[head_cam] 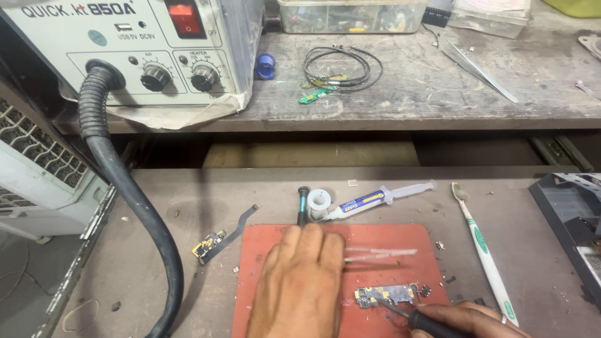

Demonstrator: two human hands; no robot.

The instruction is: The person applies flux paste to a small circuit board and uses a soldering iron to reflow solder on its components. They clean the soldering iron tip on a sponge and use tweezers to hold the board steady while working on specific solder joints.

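The left hand (300, 281) lies flat, palm down, on the red mat (400, 241), fingers stretched toward 12 o'clock and close together; it holds nothing, though its fingertips reach the lower end of a black screwdriver (303, 203). The right hand (466, 319) comes in from 5 o'clock, its grip pinched around the dark handle of a soldering iron (413, 318), whose thin tip points toward 10 o'clock and touches the small circuit board (385, 294). That board lies on the mat at 3 o'clock from the left hand, just beside it.

A pair of tweezers (380, 253) rests on the mat at 12 o'clock from the board. Off the mat's top edge sit a small white spool (318, 200) and a syringe (382, 197), just beside each other. A toothbrush (482, 244) lies on the table (188, 194) at 3 o'clock of the mat. At 9 o'clock of the mat lies a second small board with a ribbon cable (219, 238). A thick black hose (134, 206) runs from the hot-air station (75, 44) on the upper shelf (438, 81).
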